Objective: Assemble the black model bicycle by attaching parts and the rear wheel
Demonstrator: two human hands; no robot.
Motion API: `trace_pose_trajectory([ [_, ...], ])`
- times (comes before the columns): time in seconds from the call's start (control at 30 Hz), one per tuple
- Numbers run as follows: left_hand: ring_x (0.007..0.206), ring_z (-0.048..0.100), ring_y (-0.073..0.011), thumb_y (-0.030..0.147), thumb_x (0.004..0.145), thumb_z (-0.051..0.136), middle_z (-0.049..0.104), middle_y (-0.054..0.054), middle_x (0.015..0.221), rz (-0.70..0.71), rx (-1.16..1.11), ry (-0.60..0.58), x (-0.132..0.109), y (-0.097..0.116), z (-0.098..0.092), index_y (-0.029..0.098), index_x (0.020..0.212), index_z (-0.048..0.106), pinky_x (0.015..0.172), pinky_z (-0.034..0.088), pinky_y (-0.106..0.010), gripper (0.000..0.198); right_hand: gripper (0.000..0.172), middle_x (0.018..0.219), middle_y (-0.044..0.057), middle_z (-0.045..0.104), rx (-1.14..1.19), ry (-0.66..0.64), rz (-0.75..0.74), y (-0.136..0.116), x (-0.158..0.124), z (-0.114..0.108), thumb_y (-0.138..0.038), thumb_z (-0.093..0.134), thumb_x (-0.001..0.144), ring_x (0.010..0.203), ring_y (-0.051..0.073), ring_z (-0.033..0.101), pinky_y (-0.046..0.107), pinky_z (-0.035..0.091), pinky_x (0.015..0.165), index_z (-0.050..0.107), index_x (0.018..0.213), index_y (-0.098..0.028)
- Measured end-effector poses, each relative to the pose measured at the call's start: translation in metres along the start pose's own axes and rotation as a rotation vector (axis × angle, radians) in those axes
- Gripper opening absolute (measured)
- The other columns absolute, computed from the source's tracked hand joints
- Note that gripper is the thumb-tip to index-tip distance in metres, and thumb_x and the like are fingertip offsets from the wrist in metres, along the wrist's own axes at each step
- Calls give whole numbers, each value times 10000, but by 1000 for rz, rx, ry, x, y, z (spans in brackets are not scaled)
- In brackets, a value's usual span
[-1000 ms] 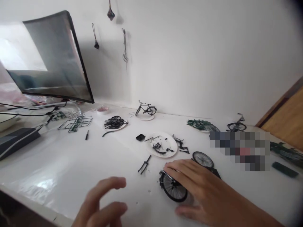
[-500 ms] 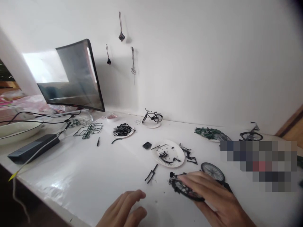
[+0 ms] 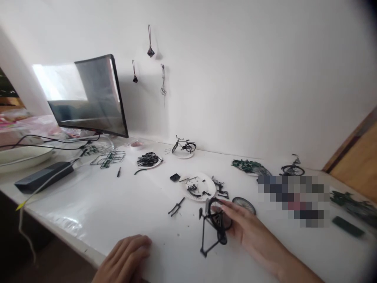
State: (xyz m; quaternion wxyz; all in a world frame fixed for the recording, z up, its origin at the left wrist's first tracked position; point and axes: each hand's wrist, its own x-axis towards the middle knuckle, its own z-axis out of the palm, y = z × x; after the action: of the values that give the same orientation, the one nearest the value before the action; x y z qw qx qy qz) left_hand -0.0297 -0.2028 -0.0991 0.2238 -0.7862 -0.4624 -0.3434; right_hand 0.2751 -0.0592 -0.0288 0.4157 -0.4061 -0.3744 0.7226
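A black model bicycle frame (image 3: 203, 237) with one spoked wheel (image 3: 218, 214) fitted is held up over the table. My right hand (image 3: 243, 222) grips it by the wheel side, fingers closed around it. Near the front table edge rests my left hand (image 3: 125, 255), its fingers together and curled, with nothing visible in them. Between the hands and the paper plate (image 3: 212, 181) of small black parts lies a black fork (image 3: 176, 207). A loose wheel (image 3: 244, 205) is just behind my right hand. Several black parts (image 3: 220, 188) lie beside the plate.
A finished model bicycle (image 3: 185, 146) stands by the wall; another (image 3: 293, 169) is at the back right. Plates hold black parts (image 3: 149, 159) and green parts (image 3: 247, 166). A monitor (image 3: 97, 94), a dark box (image 3: 44, 177) and cables are on the left. A blurred patch covers part of the right.
My right hand has lifted and turned the frame with its wheel, so the frame now points down toward me. My left hand has moved left and its fingers have closed together. The view has shifted right.
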Motion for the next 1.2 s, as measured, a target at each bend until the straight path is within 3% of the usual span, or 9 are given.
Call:
trace_pose_trajectory([
  [0.17, 1038, 628, -188, 212, 1001, 449, 689, -94, 1074, -35, -39, -25, -7, -3, 5, 170, 1023, 621, 827, 532, -253, 179, 429, 998, 58, 749, -208, -71, 44, 5, -8, 2, -393, 813, 755, 834, 150, 693, 243, 548, 750, 700, 1115, -191],
  [0.43, 989, 625, -193, 90, 921, 460, 665, -88, 1073, -172, -129, -68, -5, -7, -7, 186, 1011, 574, 813, 513, -276, 174, 473, 1095, 72, 740, -615, -83, -109, 2, -8, 4, -511, 713, 783, 955, 227, 695, 351, 554, 798, 686, 1150, -215],
  [0.57, 945, 615, -206, 93, 921, 421, 649, -102, 1057, -218, -134, -81, -3, -9, -13, 186, 979, 546, 771, 500, -302, 166, 492, 1134, 86, 737, -611, -136, -149, 1, -8, 2, -508, 736, 764, 1046, 240, 679, 383, 526, 920, 682, 1151, -209],
  [0.77, 983, 577, -227, 87, 911, 421, 614, -118, 1093, -213, -163, -122, -4, -8, -14, 180, 1006, 515, 775, 481, -329, 163, 536, 1160, 104, 719, -430, -47, -213, 0, -5, 3, -459, 776, 729, 992, 232, 689, 364, 552, 865, 648, 1171, -182],
  [0.93, 972, 572, -223, 74, 915, 426, 609, -116, 1080, -217, -175, -132, -3, -8, -15, 184, 1008, 509, 785, 480, -332, 166, 499, 1056, 86, 743, -571, -1, -325, -4, -2, 1, -450, 774, 708, 993, 243, 689, 382, 539, 898, 666, 1118, -187],
  [1.03, 964, 578, -225, 82, 913, 427, 613, -117, 1071, -210, -178, -136, -2, -9, -15, 183, 1007, 510, 781, 486, -332, 161, 505, 1051, 91, 735, -599, -67, -321, 1, 0, -1, -444, 757, 719, 977, 237, 692, 382, 548, 869, 651, 1142, -190],
  [1.2, 965, 581, -228, 95, 921, 415, 615, -120, 1080, -220, -181, -140, -1, -9, -15, 184, 1003, 507, 778, 484, -335, 152, 567, 1262, 135, 654, -635, -211, -308, 7, 2, -7, -428, 780, 714, 1100, 256, 663, 415, 530, 957, 620, 1203, -188],
])
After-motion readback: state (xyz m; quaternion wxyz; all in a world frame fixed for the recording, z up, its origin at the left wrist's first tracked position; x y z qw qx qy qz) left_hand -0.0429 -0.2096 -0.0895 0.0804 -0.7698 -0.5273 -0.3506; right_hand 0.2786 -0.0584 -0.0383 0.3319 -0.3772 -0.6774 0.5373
